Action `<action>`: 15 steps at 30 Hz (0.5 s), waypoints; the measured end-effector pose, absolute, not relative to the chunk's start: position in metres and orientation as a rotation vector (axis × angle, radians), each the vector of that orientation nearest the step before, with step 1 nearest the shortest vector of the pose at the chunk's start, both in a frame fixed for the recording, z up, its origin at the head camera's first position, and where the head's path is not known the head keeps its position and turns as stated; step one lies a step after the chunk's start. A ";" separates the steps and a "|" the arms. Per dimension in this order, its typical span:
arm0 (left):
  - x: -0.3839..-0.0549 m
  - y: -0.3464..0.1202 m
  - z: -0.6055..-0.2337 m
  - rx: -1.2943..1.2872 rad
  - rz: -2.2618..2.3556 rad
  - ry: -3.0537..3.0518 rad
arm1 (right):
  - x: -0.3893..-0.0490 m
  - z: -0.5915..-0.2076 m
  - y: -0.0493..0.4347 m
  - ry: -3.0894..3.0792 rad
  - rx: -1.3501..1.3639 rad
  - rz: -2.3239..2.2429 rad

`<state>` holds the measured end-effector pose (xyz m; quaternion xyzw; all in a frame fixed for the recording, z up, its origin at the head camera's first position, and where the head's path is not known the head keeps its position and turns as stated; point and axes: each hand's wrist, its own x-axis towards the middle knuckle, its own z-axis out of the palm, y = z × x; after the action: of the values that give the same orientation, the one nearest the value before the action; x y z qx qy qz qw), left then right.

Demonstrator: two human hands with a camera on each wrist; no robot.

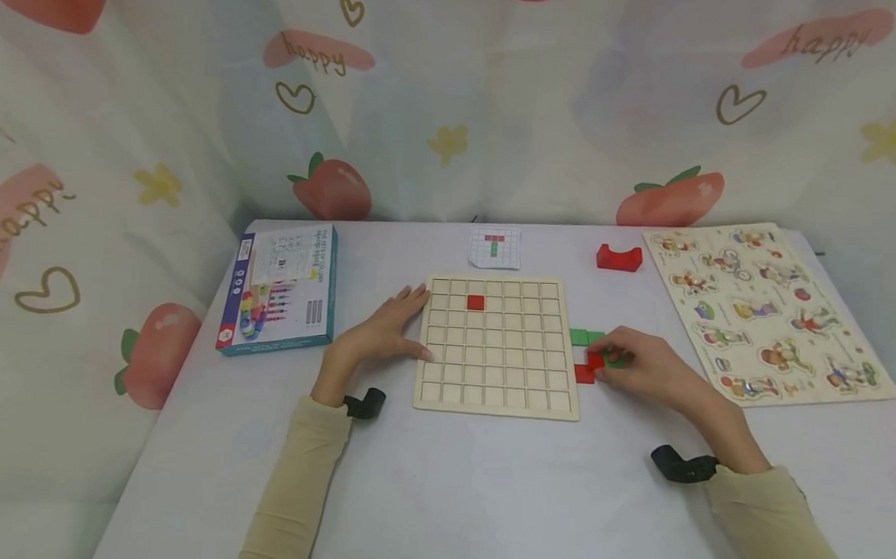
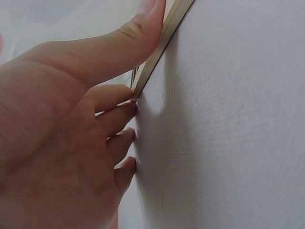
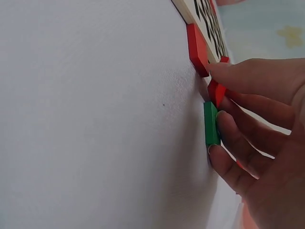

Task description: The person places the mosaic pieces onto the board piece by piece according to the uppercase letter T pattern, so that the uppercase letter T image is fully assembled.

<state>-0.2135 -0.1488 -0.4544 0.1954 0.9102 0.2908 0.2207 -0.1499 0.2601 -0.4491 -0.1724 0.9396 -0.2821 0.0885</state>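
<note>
A wooden grid board (image 1: 505,357) lies mid-table, a single red square tile (image 1: 475,302) set in its upper left part. My left hand (image 1: 381,331) rests at the board's left edge, thumb on the rim and fingers extended. To the right of the board, my right hand (image 1: 643,363) pinches another red square tile (image 3: 217,93) between thumb and fingers, tilted off the table. Its other fingertips touch a green tile (image 3: 211,124). One more red tile (image 3: 197,50) lies against the board's side, and green tiles (image 1: 586,337) lie just beyond, partly hidden by the hand.
Behind the board lies a small card (image 1: 494,252) with a red and green T pattern on a grid. A red notched block (image 1: 618,258) stands at the back right. A wooden picture puzzle (image 1: 772,319) lies far right; a flat box (image 1: 278,297) lies on the left.
</note>
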 end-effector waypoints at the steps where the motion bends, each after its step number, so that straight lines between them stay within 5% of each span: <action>1: -0.214 -0.149 -0.455 0.544 0.804 2.516 | -0.150 -0.449 0.260 2.800 -0.513 -0.839; 15: -0.216 -0.151 -0.460 0.554 0.793 2.516 | -0.163 -0.446 0.238 2.844 -0.525 -0.971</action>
<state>-0.2161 -0.1510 -0.4598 0.2005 0.9103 0.2868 0.2212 -0.1630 0.2381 -0.4455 -0.1720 0.9312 -0.3180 0.0453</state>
